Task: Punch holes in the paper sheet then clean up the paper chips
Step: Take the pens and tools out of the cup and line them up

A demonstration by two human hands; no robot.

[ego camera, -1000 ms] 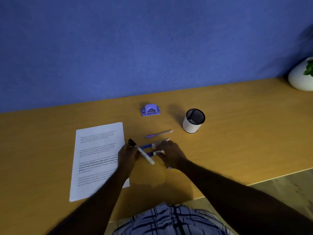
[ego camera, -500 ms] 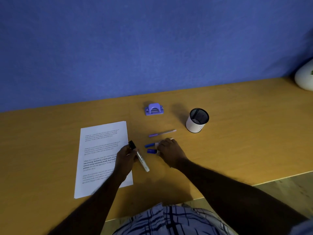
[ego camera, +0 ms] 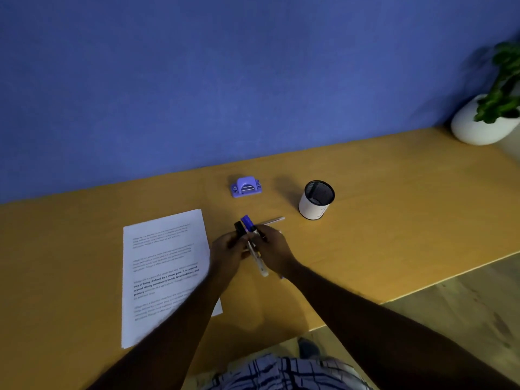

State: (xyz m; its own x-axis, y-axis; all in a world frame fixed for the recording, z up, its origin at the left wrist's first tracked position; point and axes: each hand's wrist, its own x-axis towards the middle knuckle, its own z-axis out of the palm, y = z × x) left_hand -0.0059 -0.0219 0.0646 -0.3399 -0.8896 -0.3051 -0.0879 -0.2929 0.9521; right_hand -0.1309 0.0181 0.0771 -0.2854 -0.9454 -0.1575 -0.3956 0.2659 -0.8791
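A printed paper sheet (ego camera: 166, 274) lies flat on the wooden desk (ego camera: 380, 235), partly under my left forearm. A small purple hole punch (ego camera: 246, 187) stands farther back near the wall, untouched. My left hand (ego camera: 227, 250) grips a black-capped white marker (ego camera: 260, 263) just right of the sheet. My right hand (ego camera: 274, 249) is pressed against it, fingers closed around blue-capped markers (ego camera: 247, 221) that stick up between the two hands.
A black mesh pen cup (ego camera: 316, 203) with a white sleeve stands right of the punch. A thin pen (ego camera: 274, 220) lies on the desk behind my hands. A white pot with a plant (ego camera: 484, 123) sits at the far right. The desk's front edge runs diagonally at right.
My right hand has picked the blue-capped markers up off the desk and brought them against my left hand, which still holds the black-capped marker.
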